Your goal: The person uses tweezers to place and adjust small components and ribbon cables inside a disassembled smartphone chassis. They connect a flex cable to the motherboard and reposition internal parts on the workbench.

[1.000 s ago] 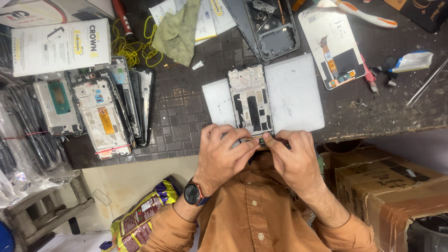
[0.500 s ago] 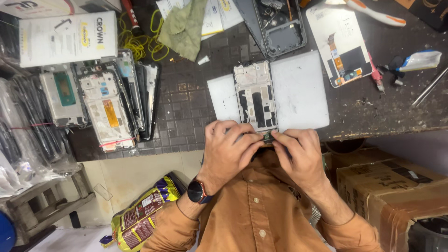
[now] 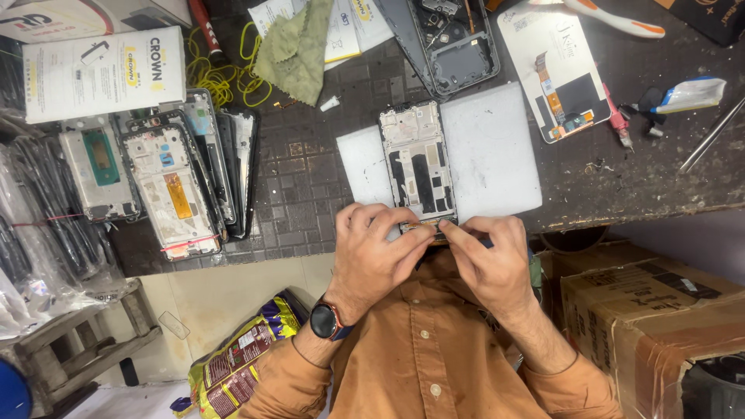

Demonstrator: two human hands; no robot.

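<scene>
Nearest, an orange shirt front (image 3: 423,349) and a dark wristwatch (image 3: 326,320) on the left wrist. Just beyond, left hand (image 3: 376,248) and right hand (image 3: 485,256) brought close together, fingertips pinched at the near end of a bare phone frame (image 3: 417,159); possibly a thin tool in the right, too hidden to tell. Frame lying lengthwise on a white mat (image 3: 497,151) at the near edge of the dark tiled bench (image 3: 303,186). Left of that, a stack of phone frames (image 3: 182,178). Farther back, a green cloth (image 3: 299,46), yellow wire (image 3: 213,74), an opened phone back (image 3: 454,43) and a white display package (image 3: 555,66).
</scene>
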